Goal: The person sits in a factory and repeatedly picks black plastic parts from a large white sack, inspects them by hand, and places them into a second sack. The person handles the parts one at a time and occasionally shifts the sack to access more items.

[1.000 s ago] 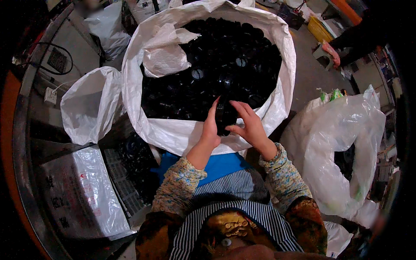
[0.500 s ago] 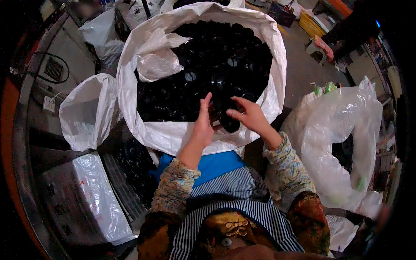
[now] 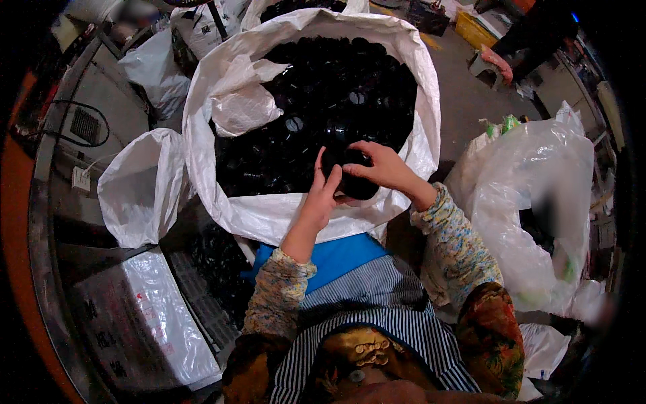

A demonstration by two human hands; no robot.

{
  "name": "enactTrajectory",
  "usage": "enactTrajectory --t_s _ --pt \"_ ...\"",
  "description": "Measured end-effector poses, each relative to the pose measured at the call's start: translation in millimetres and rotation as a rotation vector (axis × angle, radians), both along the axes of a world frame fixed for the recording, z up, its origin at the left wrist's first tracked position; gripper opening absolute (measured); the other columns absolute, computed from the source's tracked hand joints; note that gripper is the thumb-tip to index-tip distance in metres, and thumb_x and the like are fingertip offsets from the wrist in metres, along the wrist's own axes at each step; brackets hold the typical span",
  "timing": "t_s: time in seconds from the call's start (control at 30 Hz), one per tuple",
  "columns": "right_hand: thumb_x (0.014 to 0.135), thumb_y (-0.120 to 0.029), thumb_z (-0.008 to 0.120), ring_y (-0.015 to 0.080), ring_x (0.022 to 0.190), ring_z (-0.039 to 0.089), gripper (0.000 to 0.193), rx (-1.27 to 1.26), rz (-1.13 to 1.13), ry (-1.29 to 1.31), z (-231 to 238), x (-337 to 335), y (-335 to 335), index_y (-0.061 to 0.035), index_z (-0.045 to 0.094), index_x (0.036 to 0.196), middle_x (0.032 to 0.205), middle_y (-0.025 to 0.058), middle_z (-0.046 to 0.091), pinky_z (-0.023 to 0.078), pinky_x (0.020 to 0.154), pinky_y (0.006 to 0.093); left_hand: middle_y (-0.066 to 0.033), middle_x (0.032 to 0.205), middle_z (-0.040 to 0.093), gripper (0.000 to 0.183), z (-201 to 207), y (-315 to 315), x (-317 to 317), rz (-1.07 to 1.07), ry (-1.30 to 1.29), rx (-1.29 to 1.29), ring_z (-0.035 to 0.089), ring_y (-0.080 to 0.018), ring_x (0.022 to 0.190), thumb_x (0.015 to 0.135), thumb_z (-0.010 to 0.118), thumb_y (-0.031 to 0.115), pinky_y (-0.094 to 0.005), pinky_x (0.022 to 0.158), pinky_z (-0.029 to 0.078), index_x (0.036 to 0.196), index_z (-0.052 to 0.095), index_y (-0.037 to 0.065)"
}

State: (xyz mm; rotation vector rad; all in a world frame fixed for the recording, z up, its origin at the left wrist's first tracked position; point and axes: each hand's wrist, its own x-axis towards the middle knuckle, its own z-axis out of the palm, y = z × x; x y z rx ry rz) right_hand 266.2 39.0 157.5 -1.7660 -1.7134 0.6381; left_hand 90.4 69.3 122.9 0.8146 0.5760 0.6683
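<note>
Black rounded part held above white woven sack; rounded end toward wearer, long axis unclear. Left hand, right hand: fingers part-curled around it.

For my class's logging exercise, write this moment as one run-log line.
left hand: holds black piece | right hand: holds same piece | white sack: open, holding black parts | left of sack: smaller white bag

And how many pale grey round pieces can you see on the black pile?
2: one grey piece just right of the white bundle, and another grey piece farther back to the right. More may be hidden in the black pile.
</note>
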Motion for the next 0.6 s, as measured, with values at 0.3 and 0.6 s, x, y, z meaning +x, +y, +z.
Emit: enactTrajectory --t_s 0.3,0.6 --pt "0.077 -0.038 0.067 0.0340 0.106 0.054 0.059 -0.204 -1.106 -1.220 115 162 -236 -0.0166 0.048 0.129 0.118 0.0144 0.057 0.046 0.086 0.0429 -0.0052 0.088 0.057 0.013 -63 49 -12 0.460 -0.239 -0.313 0.054 -0.0118 0.073 0.090 0.060 0.018 -0.0249 0.063 0.048 0.097 0.053 0.009" --pt "0.066 -0.025 0.076 0.0303 0.098 0.055 0.056 0.274 -0.120 -0.598 -37 39 -13 -0.0089 0.056 0.115 0.102 0.0108 0.060 0.048 0.079 0.0419 0.0006 0.069 0.049 0.038 -86 39 -7 0.348 -0.388 -0.485 0.030 -0.0059 0.047 0.095 0.044 0.044 -0.0200 0.038 0.021 0.070 0.046 0.014"
